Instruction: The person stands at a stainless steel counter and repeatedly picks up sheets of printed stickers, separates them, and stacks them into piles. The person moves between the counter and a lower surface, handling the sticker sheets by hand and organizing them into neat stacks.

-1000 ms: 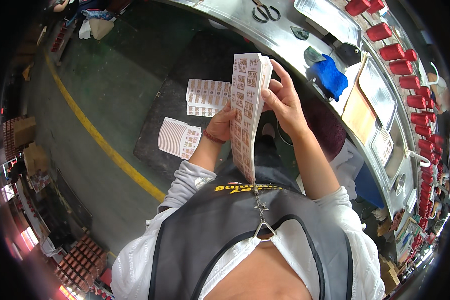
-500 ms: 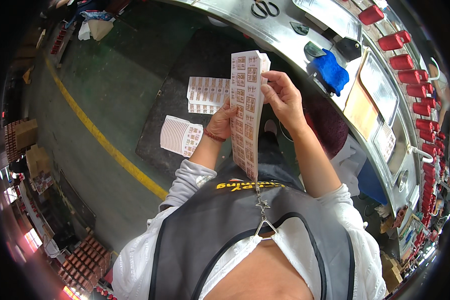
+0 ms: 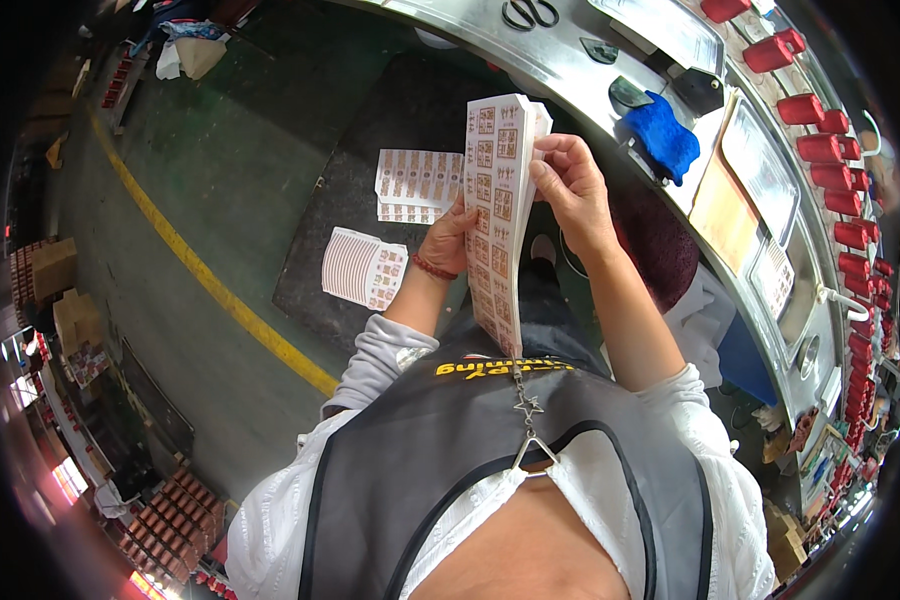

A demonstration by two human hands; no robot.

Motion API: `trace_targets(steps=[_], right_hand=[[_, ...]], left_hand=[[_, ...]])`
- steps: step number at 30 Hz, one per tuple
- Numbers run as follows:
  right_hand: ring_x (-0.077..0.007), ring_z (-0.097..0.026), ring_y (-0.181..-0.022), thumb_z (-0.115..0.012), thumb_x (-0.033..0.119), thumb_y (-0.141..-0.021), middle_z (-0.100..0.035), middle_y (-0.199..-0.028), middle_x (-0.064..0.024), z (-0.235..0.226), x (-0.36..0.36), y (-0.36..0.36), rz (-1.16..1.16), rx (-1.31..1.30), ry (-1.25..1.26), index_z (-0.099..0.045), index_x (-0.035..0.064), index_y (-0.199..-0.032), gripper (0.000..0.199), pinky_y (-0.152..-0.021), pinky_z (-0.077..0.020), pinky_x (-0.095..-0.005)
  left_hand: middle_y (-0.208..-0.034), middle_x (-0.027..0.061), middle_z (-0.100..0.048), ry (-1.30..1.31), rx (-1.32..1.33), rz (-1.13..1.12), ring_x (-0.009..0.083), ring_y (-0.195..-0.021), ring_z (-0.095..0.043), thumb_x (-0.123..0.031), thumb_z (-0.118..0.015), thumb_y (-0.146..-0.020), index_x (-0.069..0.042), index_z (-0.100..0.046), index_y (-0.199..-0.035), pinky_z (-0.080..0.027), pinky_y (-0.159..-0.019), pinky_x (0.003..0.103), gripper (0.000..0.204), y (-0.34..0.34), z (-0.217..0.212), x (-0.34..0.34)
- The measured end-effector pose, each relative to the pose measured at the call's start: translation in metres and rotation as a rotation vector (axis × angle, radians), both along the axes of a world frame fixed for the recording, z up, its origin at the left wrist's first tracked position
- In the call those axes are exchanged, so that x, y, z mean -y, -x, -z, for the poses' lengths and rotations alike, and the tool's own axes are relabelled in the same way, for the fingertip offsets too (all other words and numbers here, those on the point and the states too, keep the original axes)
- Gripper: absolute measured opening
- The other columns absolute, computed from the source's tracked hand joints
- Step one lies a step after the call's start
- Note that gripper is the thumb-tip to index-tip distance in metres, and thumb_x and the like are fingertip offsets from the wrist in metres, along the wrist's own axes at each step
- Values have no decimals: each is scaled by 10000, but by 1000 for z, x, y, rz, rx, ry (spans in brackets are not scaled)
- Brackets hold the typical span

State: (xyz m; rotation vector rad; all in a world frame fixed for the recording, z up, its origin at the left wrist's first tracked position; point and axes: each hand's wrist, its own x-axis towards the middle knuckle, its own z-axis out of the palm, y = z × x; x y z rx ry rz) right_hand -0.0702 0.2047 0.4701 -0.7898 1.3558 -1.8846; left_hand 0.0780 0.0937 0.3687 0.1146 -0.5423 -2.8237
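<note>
A thick stack of printed sheets (image 3: 493, 215), white with rows of brown patterned squares, stands upright in front of my apron. My left hand (image 3: 450, 240) grips its left edge, the thumb lying on the front face and the other fingers hidden behind. At the upper right edge, my right hand (image 3: 570, 185) pinches the sheets between thumb and bent forefinger. Beyond my left hand, on a dark board, lie two more lots of printed sheets: one pile (image 3: 419, 180) with brown rows, and a fanned pile (image 3: 363, 268) with curved stripes.
A metal bench (image 3: 570, 75) curves along the right, bearing scissors (image 3: 530, 14), a blue cloth (image 3: 662, 137) and trays (image 3: 760, 165). Red cylindrical parts (image 3: 820, 148) line its far side. A maroon stool seat (image 3: 653, 250) stands beside my right arm. A yellow line (image 3: 210, 284) crosses the floor at left.
The red parts along the bench's far side have shifted slightly. Both hands keep hold of the stack, which sits marginally further right in view; my right hand's fingers have moved a little.
</note>
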Motion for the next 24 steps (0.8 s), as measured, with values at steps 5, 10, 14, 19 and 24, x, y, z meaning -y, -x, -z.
trace_targets(steps=[5,10,14,19,24], right_hand=[[-63,-543,-746,-535,14,-883,-584,-823,-21,10,2,2,107,-120,-66,-556,36,-1024,145,-643,-457,-217],[-191,-570,-759,-534,33,-855,-570,-858,-119,14,-1,7,165,-546,-153,-619,-12,-946,132,-709,-454,-280],[-369,-532,-991,-642,132,-790,-506,-1125,-218,9,-8,-3,68,-655,-271,-619,-3,-994,245,-868,-435,-419],[-383,-438,-1184,-703,106,-753,-348,-1355,-237,28,-17,-22,166,-900,-314,-619,10,-1037,311,-959,-414,-428],[-309,-444,-1112,-685,52,-771,-332,-1331,-160,66,-36,-16,361,-871,-345,-641,66,-1027,260,-924,-430,-407]], left_hand=[[-1250,76,-561,-2,6,-6,204,-1127,-561,-105,-600,-880,-98,-431,-1329,-475,-942,346,480,2,2,0],[-1251,67,-559,70,65,-19,196,-1140,-546,-88,-591,-886,-94,-444,-1318,-457,-963,343,457,3,5,3],[-1245,66,-560,97,109,-41,190,-1148,-535,-71,-572,-895,-85,-463,-1291,-439,-981,343,412,5,-2,3],[-1250,69,-556,107,139,-83,187,-1149,-530,-84,-563,-903,-74,-456,-1296,-432,-984,337,408,11,11,0],[-1248,72,-559,122,151,-32,199,-1141,-532,-262,-519,-947,-64,-472,-1290,-425,-975,349,399,28,11,-15]])
